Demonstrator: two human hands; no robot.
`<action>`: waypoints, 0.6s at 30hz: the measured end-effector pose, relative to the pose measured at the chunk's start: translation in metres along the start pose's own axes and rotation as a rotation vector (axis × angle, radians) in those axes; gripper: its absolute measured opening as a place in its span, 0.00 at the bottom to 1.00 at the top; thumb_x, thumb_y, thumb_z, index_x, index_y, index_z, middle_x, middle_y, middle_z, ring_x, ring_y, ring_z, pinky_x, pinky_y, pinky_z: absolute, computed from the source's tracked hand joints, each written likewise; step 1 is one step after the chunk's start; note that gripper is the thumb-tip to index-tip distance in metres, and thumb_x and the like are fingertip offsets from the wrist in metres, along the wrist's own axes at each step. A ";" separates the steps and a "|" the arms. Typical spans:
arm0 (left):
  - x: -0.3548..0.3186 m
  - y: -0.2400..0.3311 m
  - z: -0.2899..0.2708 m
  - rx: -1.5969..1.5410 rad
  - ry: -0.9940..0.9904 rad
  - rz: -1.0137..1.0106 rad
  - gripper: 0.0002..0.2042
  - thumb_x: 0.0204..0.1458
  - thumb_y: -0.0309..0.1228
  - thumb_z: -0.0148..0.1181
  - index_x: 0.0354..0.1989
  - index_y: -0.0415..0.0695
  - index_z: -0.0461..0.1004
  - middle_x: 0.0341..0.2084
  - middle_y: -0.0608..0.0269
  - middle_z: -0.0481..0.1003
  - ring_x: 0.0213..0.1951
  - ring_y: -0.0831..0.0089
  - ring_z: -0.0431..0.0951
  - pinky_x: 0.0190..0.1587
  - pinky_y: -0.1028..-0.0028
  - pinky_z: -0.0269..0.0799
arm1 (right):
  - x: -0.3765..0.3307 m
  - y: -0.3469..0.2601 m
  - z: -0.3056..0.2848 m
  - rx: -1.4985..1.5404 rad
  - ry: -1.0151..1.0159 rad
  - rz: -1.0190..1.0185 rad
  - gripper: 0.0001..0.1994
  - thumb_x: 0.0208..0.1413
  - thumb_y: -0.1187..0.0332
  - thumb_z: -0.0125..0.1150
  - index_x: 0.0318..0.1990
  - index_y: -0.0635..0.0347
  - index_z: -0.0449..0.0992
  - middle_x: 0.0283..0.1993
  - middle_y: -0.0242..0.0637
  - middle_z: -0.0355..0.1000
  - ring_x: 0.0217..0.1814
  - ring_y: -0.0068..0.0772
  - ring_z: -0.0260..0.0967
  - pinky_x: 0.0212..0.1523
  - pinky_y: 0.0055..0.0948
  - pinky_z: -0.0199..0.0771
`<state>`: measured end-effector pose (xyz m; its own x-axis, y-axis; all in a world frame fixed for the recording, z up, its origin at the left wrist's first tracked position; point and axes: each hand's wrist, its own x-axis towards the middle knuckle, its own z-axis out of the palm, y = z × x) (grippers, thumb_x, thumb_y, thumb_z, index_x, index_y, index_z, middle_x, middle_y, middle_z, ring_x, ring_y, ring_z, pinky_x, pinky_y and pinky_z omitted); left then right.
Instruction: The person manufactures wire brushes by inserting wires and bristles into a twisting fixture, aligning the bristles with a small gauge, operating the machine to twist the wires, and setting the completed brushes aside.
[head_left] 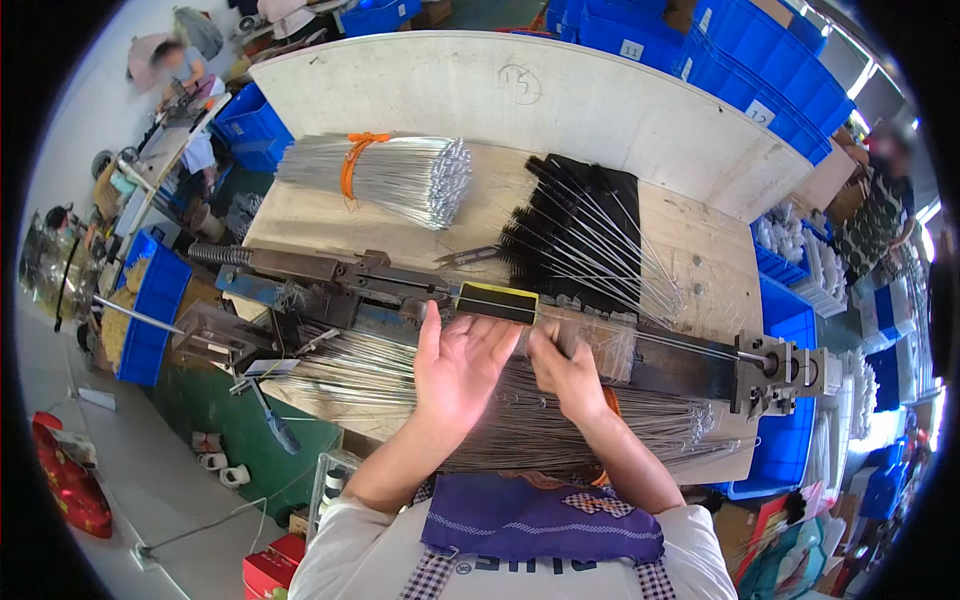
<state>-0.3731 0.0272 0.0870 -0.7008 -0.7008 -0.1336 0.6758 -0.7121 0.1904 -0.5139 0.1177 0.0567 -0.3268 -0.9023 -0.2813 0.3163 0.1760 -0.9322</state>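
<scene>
Blue bins [725,85] behind pale board [560,110]

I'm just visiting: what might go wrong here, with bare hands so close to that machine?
The open left hand beside the metal machine might get pinched if a part moved. The wire stems of the black brushes fanned on the table could scratch a reaching arm. The thin rods near the person's body might snag clothing.
</scene>
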 end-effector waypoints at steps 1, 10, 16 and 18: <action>-0.001 0.001 -0.002 0.033 -0.041 -0.019 0.29 0.64 0.52 0.42 0.51 0.31 0.69 0.55 0.45 0.68 0.62 0.53 0.65 0.67 0.59 0.59 | -0.011 0.000 -0.007 -0.011 -0.013 0.009 0.09 0.67 0.63 0.52 0.35 0.56 0.70 0.19 0.26 0.59 0.17 0.21 0.56 0.19 0.24 0.55; -0.001 0.000 0.007 0.108 0.063 0.001 0.35 0.64 0.55 0.38 0.60 0.27 0.60 0.59 0.39 0.65 0.63 0.53 0.64 0.67 0.61 0.58 | -0.062 -0.042 -0.013 -1.030 -0.138 -0.517 0.15 0.64 0.70 0.50 0.56 0.65 0.65 0.39 0.52 0.72 0.40 0.54 0.72 0.43 0.39 0.71; -0.001 0.001 0.001 0.105 -0.002 -0.016 0.32 0.64 0.53 0.41 0.58 0.31 0.62 0.57 0.45 0.66 0.61 0.56 0.66 0.65 0.63 0.59 | -0.020 -0.106 0.022 -1.315 -0.049 -0.523 0.24 0.58 0.72 0.51 0.62 0.72 0.60 0.26 0.50 0.74 0.26 0.53 0.75 0.29 0.46 0.74; -0.002 0.002 0.000 0.106 0.026 -0.010 0.32 0.64 0.53 0.41 0.57 0.31 0.62 0.56 0.45 0.67 0.60 0.56 0.67 0.65 0.64 0.60 | -0.007 -0.098 0.034 -1.503 -0.084 -0.498 0.26 0.57 0.73 0.50 0.63 0.73 0.59 0.26 0.53 0.74 0.25 0.54 0.74 0.29 0.47 0.75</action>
<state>-0.3703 0.0270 0.0882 -0.7001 -0.6956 -0.1612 0.6400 -0.7114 0.2904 -0.5119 0.0931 0.1577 -0.0603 -0.9955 0.0734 -0.9521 0.0353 -0.3036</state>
